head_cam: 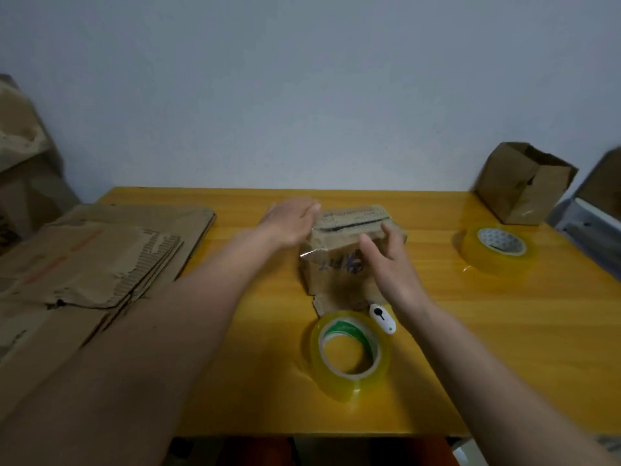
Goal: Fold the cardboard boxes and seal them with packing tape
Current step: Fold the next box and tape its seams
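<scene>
Cardboard, small and thin-walled: the small cardboard box [349, 250] sits at the centre of the frame on the yellow bench [504, 331], its top flaps closed with a dark seam running across and a shiny strip of tape catching light at its left edge. It looks light and probably empty, so it should slide or tip with little effort. The walls appear worn and creased, and would likely cave under a hard squeeze. The taped patches will be slicker than the bare board.

The left hand [289, 223] lies at the box's upper-left corner, fingers straight and flat, pressing or resting there rather than curling round anything. The right hand [386, 260] hovers at the box's near right side, fingers loosely spread, holding nothing; motion blur hides whether it touches the board.

The best grip is probably palms flat on two opposite side walls, low near the corners where the board is stiffest, not on the flap seam.

A tape roll with green core [349, 351] stands in the lower centre, a white cutter [383, 317] just beside it, a second tape roll [497, 250] at right, an open box [524, 183] in the upper right, and flattened cardboard sheets [94, 257] at left.
</scene>
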Demonstrator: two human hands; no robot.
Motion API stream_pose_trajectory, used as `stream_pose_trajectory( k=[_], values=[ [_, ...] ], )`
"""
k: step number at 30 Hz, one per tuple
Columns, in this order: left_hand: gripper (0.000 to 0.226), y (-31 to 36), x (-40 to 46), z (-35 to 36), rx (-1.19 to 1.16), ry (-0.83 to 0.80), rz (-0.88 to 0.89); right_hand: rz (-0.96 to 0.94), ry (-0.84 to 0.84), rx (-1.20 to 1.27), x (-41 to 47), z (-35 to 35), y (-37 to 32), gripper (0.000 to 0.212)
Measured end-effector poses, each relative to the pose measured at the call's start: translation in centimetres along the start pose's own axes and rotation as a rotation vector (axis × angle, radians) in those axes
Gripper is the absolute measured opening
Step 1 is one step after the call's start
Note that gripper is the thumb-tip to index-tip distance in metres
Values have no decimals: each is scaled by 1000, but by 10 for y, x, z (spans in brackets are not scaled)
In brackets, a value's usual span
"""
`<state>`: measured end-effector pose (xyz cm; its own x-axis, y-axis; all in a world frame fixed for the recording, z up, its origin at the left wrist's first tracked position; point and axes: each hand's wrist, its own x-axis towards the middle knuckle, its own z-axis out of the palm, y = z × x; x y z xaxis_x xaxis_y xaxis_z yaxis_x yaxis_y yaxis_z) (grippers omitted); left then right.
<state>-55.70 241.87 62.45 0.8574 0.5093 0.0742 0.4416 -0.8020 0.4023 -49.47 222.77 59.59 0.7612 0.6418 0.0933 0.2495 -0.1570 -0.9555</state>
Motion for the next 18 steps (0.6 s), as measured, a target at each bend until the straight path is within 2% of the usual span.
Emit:
stream_pose_trajectory(
  k=[2, 5, 7, 10, 13, 15, 18],
  values=[
    [38, -3, -3, 3, 7, -34, -8, 48, 1, 23, 14, 6, -2, 73],
    [23, -16, -25, 6, 28, 79, -9, 74, -54, 109, 29, 17, -10, 63],
    [17, -25, -45, 4, 46, 145, -7, 70, -140, 88, 35, 21, -18, 55],
    [17, -33, -68, 1, 23, 260, 100, 66, -301, 71, 42, 27, -29, 55],
    [27, -33, -80, 2, -41, 189, 165, 47, -373, 54, 47, 37, -39, 53],
    [40, -37, -86, 9, 6, 104, 181, 22, -331, 11, 51, 44, -40, 48],
    [46, -45, -92, 18, 88, 85, 199, 5, -260, -17, 52, 51, -29, 43]
  ],
)
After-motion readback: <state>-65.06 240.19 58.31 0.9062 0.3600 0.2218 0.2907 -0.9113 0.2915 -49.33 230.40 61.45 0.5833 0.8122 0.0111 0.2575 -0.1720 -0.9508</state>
